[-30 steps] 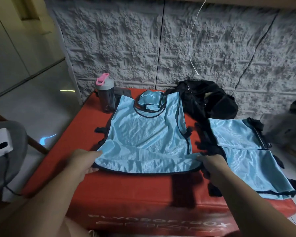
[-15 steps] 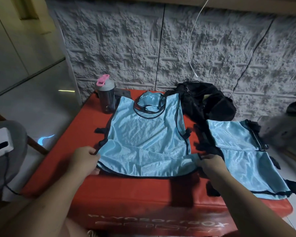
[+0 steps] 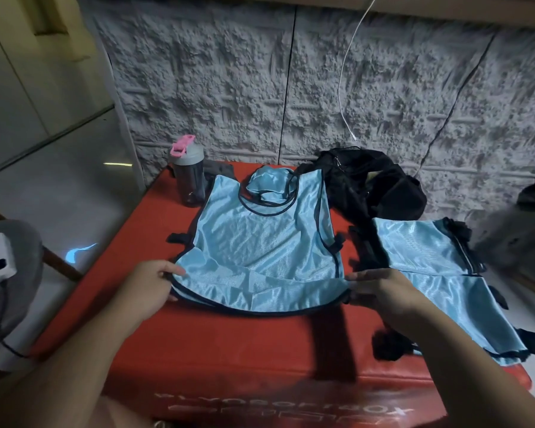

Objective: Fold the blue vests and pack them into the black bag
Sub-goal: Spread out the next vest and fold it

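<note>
Red mat (image 3: pixel 198 344) by a grey wall, bottle (image 3: pixel 188 174) and black bag (image 3: pixel 374 183) at its back edge, left hand (image 3: pixel 150 284) and right hand (image 3: pixel 380 287) pinching the middle blue vest (image 3: pixel 260 251) hem corners, now lifted a bit further back than before.

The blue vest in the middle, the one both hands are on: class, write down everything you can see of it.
The blue vest is light blue, shiny mesh-like fabric edged in dark binding, with a scooped neck and black side tabs. It lies spread flat on the red mat, neck toward the wall. Its near hem is lifted slightly: the left hand grips the left corner, the right hand the right. A small bundle of blue fabric sits at its neckline.
</note>
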A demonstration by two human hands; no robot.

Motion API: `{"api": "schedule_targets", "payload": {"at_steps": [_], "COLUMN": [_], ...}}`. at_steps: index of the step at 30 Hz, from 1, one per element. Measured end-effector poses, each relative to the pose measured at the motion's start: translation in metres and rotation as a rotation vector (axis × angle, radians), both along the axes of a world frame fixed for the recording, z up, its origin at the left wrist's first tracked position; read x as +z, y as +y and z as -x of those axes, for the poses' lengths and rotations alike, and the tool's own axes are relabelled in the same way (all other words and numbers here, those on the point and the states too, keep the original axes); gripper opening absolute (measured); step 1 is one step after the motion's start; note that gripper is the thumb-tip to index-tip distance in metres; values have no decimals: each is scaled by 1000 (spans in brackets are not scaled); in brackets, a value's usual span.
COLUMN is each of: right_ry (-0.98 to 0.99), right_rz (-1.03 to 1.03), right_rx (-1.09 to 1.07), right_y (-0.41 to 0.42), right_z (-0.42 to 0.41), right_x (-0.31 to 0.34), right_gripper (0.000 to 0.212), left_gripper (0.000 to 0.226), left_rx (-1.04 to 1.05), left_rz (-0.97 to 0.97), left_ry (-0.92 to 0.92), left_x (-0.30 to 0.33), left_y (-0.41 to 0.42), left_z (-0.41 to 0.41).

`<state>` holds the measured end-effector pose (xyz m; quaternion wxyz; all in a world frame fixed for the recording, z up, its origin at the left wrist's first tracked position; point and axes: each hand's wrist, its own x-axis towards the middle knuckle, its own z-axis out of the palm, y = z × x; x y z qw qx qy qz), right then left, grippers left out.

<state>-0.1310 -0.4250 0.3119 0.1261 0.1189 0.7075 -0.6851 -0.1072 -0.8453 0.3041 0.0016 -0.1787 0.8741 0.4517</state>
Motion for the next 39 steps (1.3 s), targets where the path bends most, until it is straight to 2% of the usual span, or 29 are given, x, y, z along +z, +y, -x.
{"api": "schedule_targets", "payload": {"at_steps": [2,4,6,10,13,16,19,21,25,27,30,33,36,39], "right_ry": [-13,66,128,227,272,265,240,244,342,410,499,541,585,720], "right_rz": [-115,-401,-635,-832,-1015,-1048,-1090,-1090,-1064,-1063,-1059,-1084,-1095,-1106], "right_rx": [101,167,192,211,190,164,299,304,234,205,88,13,-1,-36], "right_y": [7,10,10,3,3,3,1,0,-6,-6,1,10,7,-2], "right_z": [2,3,4,3,4,0,-8,-13,-19,-22,-27,-34,-41,-50], "right_x": [-1,-3,-4,-6,-9,-8,-10,-15,-18,-11,-3,9,36,74], "right_gripper": [51,60,53,42,34,26,42,45,11,12,19,22,12,4], "left_gripper": [49,44,30,15,12,12,16,15,14,15,14,17,28,12], "left_rx": [-46,-37,1,60,73,88,153,186,185,174,140,67,40,14], "left_rz": [72,131,131,56,60,55,-15,-61,-65,-65,-19,133,217,197], "left_ry": [-8,-2,25,98,90,90,119,132,151,162,173,208,251,290], "left_x": [0,0,3,4,6,11,12,14,17,21,29,39,48,68], "left_y": [-4,-3,2,6,7,12,8,4,1,-1,-5,-13,-20,-12], "left_z": [-3,-5,-6,-4,-7,-13,-17,-21,-30,-35,-42,-48,-49,-49]}}
